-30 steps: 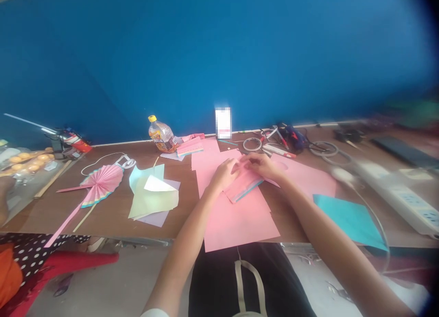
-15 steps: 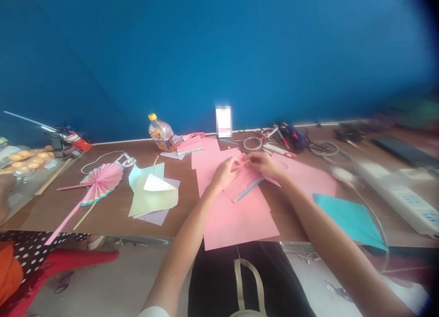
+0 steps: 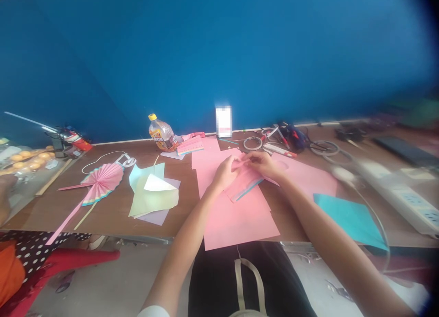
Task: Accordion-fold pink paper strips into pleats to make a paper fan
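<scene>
Between my hands is a pleated piece of pink paper point(image 3: 244, 187) with a blue stripe along its lower edge. My left hand point(image 3: 226, 171) pinches its upper left side, and my right hand point(image 3: 263, 165) grips the upper right, fingertips close together. Some of the folds are hidden by my fingers. Beneath lie large pink sheets point(image 3: 240, 225) that reach past the table's front edge. Another pink sheet point(image 3: 308, 177) extends to the right, under my right forearm.
On the left are a finished-looking pink paper fan point(image 3: 103, 184) and several pastel sheets point(image 3: 154, 200). A drink bottle point(image 3: 162, 135), a tape roll point(image 3: 253, 143) and a lit phone point(image 3: 224, 122) stand along the back. At right lie a turquoise sheet point(image 3: 348, 218) and a power strip point(image 3: 401, 198).
Almost nothing differs. Both hands keep their hold on the pleated pink paper, with only a very slight shift of the fingers.
</scene>
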Tool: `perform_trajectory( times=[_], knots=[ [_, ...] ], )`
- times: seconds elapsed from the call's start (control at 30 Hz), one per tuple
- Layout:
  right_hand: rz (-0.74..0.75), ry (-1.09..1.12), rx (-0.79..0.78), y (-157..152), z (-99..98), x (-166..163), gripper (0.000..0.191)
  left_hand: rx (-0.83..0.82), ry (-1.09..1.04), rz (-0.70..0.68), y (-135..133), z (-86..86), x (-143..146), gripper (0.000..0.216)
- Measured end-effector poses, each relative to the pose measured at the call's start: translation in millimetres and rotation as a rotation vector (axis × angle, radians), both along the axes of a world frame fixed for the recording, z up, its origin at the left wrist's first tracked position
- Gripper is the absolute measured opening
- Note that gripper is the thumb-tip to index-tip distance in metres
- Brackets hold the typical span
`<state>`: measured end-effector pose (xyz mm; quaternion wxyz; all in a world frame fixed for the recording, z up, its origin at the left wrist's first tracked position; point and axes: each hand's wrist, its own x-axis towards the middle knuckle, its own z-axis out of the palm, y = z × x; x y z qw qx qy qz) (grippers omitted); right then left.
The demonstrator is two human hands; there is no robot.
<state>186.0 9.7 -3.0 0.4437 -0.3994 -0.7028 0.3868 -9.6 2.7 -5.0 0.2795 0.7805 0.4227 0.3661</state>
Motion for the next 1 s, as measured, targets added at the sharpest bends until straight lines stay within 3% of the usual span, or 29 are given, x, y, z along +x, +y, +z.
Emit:
perform_trajectory(
  times=[0.33,0.8,1.0],
  knots=[
    [-0.065,-0.065,0.08,4.7,-5.7,3.8,0.021,0.119,0.111,0.046,1.3,-1.7,-2.4,0.013],
    [-0.033,0.033,-0.015,2.9,-7.8,-0.3,0.026,0.099,0.135,0.119,1.2,-4.0,-2.4,0.023],
    [-0.064,0.02,0.02,6.2,-9.1,1.6,0.024,0.084,0.137,0.093,-0.7,-1.5,-1.2,0.023]
  ],
)
